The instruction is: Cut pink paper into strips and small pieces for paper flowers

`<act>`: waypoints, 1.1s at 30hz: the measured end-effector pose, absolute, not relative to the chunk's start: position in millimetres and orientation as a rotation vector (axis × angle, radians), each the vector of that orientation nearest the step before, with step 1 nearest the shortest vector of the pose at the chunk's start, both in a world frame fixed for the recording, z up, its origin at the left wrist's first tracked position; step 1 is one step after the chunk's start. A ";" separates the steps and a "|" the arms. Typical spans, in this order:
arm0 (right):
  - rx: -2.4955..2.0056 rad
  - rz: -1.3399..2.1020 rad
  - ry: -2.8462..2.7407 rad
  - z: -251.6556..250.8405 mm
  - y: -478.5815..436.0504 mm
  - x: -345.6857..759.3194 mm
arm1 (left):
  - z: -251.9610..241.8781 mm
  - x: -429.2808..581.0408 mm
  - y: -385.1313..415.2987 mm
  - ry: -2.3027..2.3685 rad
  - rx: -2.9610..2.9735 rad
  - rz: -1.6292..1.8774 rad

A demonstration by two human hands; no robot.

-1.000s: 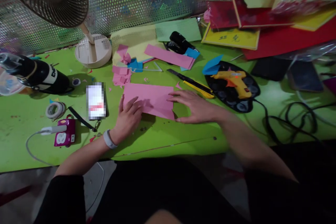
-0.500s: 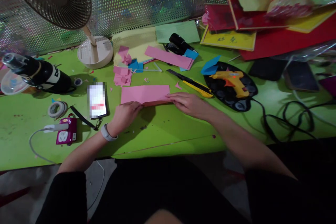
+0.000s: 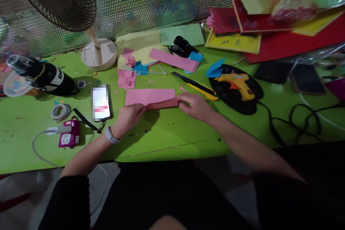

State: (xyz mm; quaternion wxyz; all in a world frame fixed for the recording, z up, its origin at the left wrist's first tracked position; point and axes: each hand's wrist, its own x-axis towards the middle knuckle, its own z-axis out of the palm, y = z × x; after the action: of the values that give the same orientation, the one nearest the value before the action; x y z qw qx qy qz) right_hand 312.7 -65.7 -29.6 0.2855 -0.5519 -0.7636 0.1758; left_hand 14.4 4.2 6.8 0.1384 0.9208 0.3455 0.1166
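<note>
A pink paper sheet [image 3: 149, 97] lies on the green table [image 3: 172, 133], its near edge folded up toward the far side. My left hand [image 3: 129, 115] pinches the folded edge at its left end. My right hand [image 3: 194, 105] pinches the same fold at its right end. Both hands have their fingers closed on the paper. A watch sits on my left wrist.
A phone [image 3: 101, 102] lies left of the paper, a yellow utility knife [image 3: 198, 86] and a glue gun [image 3: 237, 82] on a dark mat to the right. Pink scraps [image 3: 126, 78], a stapler [image 3: 183, 46], a fan base [image 3: 99, 54], a black bottle [image 3: 45, 75], tape [image 3: 59, 111] and cables [image 3: 299, 122] lie around.
The near half of the pink sheet has been folded up and over, so it looks narrower. Both hands moved from lying flat on it to pinching the fold's ends.
</note>
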 end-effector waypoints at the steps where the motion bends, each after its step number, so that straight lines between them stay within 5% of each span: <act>1: -1.479 0.474 -2.034 -27.8 -67.1 312.3 | 7.1 14.4 3.7 1.003 2.671 0.340; 20: -1.387 0.451 -2.162 -28.9 -62.0 320.9 | 2.8 12.7 3.2 1.001 2.642 0.335; 28: -1.334 0.392 -2.179 8.7 -86.9 322.3 | 10.0 24.2 -24.7 0.971 2.850 0.064; 33: -1.226 0.536 -2.313 -13.3 -83.3 298.8 | 6.9 27.0 -36.5 0.827 2.923 0.017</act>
State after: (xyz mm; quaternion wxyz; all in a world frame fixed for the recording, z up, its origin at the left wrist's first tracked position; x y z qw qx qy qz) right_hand 298.8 -83.3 -13.3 0.2328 -0.4463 -0.8418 0.1951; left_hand 27.0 -36.5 6.9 0.0519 0.9610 0.2717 0.0056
